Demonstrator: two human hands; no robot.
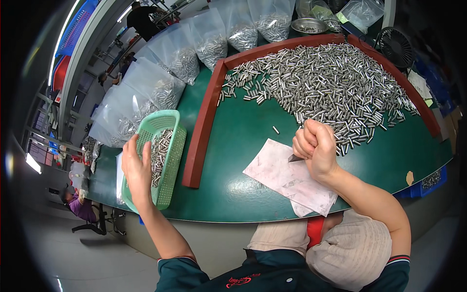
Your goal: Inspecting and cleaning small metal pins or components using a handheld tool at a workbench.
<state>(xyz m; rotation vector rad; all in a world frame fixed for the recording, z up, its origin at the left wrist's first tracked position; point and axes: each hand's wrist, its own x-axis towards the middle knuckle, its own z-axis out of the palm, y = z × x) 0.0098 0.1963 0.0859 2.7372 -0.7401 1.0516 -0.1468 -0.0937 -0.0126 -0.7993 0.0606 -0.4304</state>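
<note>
My left hand (137,168) is over the left side of a light green plastic basket (171,190), its fingers apart and nothing visible in them. Small shiny metal pins (159,155) lie inside the basket. My right hand (316,148) is closed in a fist above a stained whitish paper sheet (272,168). From the fist juts the tip of a dark, flat, pointed piece (294,158); its kind is hidden by my fingers. Just beyond the sheet lies one loose metal pin (276,130). A large heap of such pins (331,82) spreads over the green tabletop (228,146).
Dark red wooden bars (198,160) frame the heap on its left, far and right sides. Clear plastic bags of pins (209,46) stand along the far left. A metal bowl (309,26) and a black fan (395,47) are at the back. Other people are farther off.
</note>
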